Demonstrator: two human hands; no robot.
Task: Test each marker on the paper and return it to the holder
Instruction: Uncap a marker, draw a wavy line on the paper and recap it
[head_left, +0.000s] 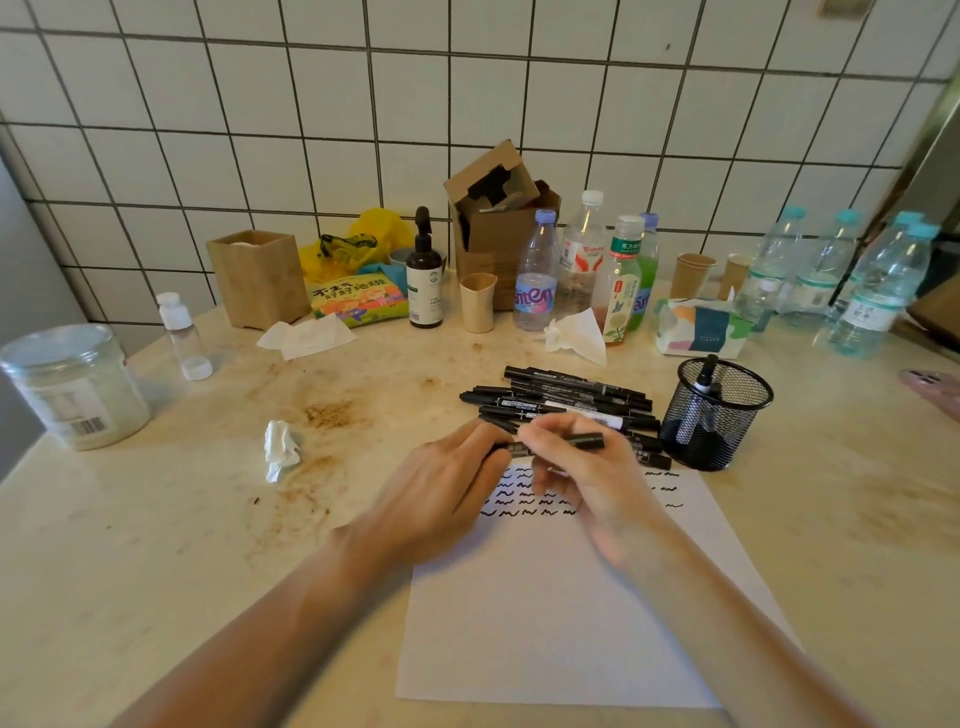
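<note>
Both hands hold one black marker level above the top of the white paper. My left hand grips its left end and my right hand pinches its middle; the right end sticks out past my fingers. Several rows of black squiggles mark the upper part of the paper. A pile of black markers lies just behind my hands. The black mesh holder stands to the right of the pile with a marker or two upright in it.
Along the tiled wall stand several bottles, a cardboard box, paper cups, a tissue pack and a wooden box. A plastic jar sits far left, crumpled tissue left of my hands. Someone's hand shows at the right edge.
</note>
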